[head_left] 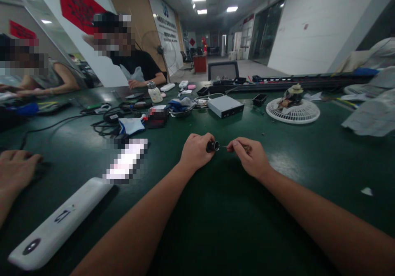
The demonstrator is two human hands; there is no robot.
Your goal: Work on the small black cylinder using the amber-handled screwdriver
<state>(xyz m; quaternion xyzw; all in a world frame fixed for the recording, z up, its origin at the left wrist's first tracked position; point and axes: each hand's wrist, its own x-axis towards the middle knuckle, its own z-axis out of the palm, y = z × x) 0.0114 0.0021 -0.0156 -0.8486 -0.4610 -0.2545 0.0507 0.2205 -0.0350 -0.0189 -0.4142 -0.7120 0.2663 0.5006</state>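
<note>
My left hand is closed round a short black cylinder, whose round open end with a pale rim faces right. A small gap away, my right hand pinches a thin tool with a brownish handle. Its slender metal tip points left toward the cylinder's opening and looks apart from it. The fingers cover most of the handle, so I cannot tell the tool's exact kind. Both hands are just above the dark green table.
Left of my arm lies a long white device beside a lit, blurred screen. Another person's hand rests at the left edge. Farther back are a white-grey box, a white fan grille, a bottle and cables.
</note>
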